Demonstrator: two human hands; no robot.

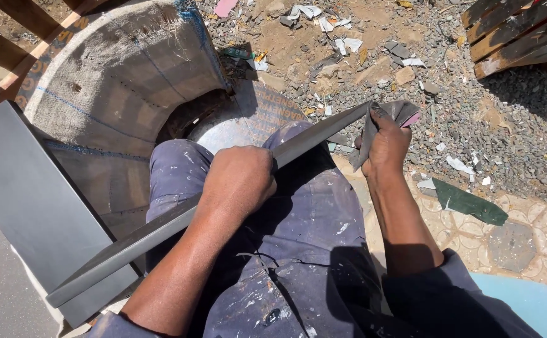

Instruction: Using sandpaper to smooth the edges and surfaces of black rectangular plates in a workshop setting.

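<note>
A: From the head camera, what's in the hands?

B: A long grey strip (179, 222), thin and flat like a cut length of tile or board, lies slantwise across the person's lap. The left hand (239, 181) is closed around its middle. The right hand (383, 147) is at the strip's far end, pinching a folded sheet of dark abrasive paper (393, 119) wrapped over the edge there.

A: And around the strip?

B: Under it are stained blue work trousers (298, 250). Beyond its near end a wide grey slab (29, 200) leans, and behind that a drum wrapped in woven sacking (117, 81). Past the far end the gravel ground (473, 119) is littered with pale shards. A dark green shard (467, 203) lies on patterned paving to the right of the strip.

A: Any container with something in it?

B: Only the drum. Its mouth is in shadow, so I cannot tell what it holds.

A: What could go wrong?

B: I'd judge the cut edge the main hazard: if the paper slips, bare fingers run along it. The strip rests on the lap alone, so hard pressure at the far end could snap it.
</note>
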